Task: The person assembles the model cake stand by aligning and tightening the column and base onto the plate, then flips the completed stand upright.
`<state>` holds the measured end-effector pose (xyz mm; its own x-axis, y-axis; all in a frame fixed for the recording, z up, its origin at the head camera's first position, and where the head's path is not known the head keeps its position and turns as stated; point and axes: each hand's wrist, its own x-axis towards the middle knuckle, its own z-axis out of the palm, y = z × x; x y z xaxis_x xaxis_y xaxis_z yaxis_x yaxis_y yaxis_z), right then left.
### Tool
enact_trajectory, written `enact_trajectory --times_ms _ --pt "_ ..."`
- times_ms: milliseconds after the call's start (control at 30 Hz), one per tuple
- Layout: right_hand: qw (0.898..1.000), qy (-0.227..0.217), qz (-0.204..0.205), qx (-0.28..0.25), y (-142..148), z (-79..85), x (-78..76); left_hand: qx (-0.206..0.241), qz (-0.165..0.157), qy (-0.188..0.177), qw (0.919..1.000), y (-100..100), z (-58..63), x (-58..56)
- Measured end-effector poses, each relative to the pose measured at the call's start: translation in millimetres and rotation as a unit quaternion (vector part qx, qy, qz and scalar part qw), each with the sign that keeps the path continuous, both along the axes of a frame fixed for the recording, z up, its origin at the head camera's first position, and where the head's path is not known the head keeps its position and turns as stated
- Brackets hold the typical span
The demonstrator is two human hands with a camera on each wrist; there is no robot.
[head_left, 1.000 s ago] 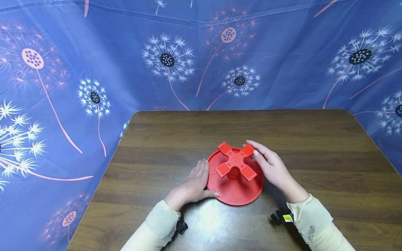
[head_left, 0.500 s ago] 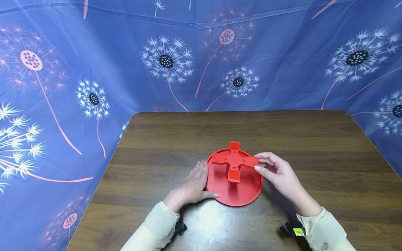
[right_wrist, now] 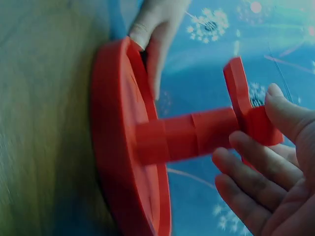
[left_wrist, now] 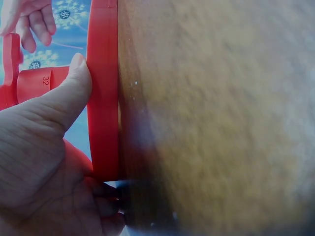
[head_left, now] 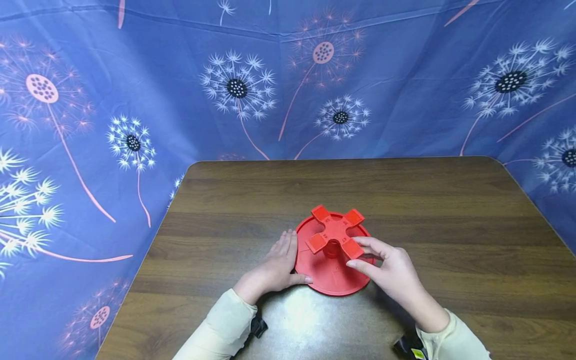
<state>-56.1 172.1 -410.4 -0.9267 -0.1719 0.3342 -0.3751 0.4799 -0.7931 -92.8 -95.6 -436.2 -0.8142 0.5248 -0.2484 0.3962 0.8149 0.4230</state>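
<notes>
A red round base (head_left: 336,284) with a raised rim lies on the table. From its middle rises a short red stepped post (right_wrist: 182,135), marked 32 in the left wrist view. A red four-armed knob (head_left: 335,229) with small numbers tops the post. My left hand (head_left: 273,267) holds the base's left edge, thumb over the front rim and fingers along the side. With thumb and fingers, my right hand (head_left: 392,270) pinches the near right arm of the knob. Its other fingers hang beside the post in the right wrist view.
The brown wooden table (head_left: 234,200) extends around the base. Behind and to the left hangs a blue cloth (head_left: 279,100) with dandelion prints. Black wrist straps (head_left: 258,326) sit at both cuffs.
The knob has turned on its post, clockwise from above over the last half second. My right hand has moved toward the near side with its arm. The left hand and base have stayed put.
</notes>
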Motion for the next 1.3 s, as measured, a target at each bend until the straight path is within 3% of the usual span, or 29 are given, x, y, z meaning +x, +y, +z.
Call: enact_trajectory --times_ms 267,467,600,733,800,867,967,1100,1300 --pt "0.989 0.092 -0.074 0.092 -20.1 -2.3 7.2 -0.005 0.000 0.002 1.0000 -0.3 -2.1 -1.1" --pt "0.986 0.099 -0.075 0.109 -19.3 -0.4 7.5 -0.004 0.000 0.002 1.0000 0.2 -0.6 -0.6" --pt "0.989 0.108 -0.068 0.079 -12.6 3.7 5.9 -0.004 0.001 0.000 1.0000 0.4 -0.1 -0.6" --pt "0.986 0.123 -0.107 0.015 -3.0 7.3 -1.2 -0.002 0.003 -0.004 1.0000 0.3 0.3 0.0" --pt "0.986 0.102 -0.128 -0.021 2.5 8.0 -7.1 -0.001 0.003 -0.007 1.0000 0.1 0.0 0.3" --pt "0.989 0.059 -0.123 -0.059 8.8 7.6 -13.8 0.001 0.004 -0.008 1.0000 0.0 -0.8 0.8" --pt "0.991 -0.022 -0.058 -0.117 17.3 7.9 -23.6 0.003 0.004 -0.009 0.9999 0.4 -0.6 1.4" --pt "0.983 -0.105 0.037 -0.147 23.3 8.9 -31.8 0.003 0.004 -0.010 0.9999 0.8 1.4 2.2" --pt "0.979 -0.127 0.065 -0.144 25.6 6.7 -33.0 -0.002 0.005 -0.010 0.9999 1.1 4.0 3.4"
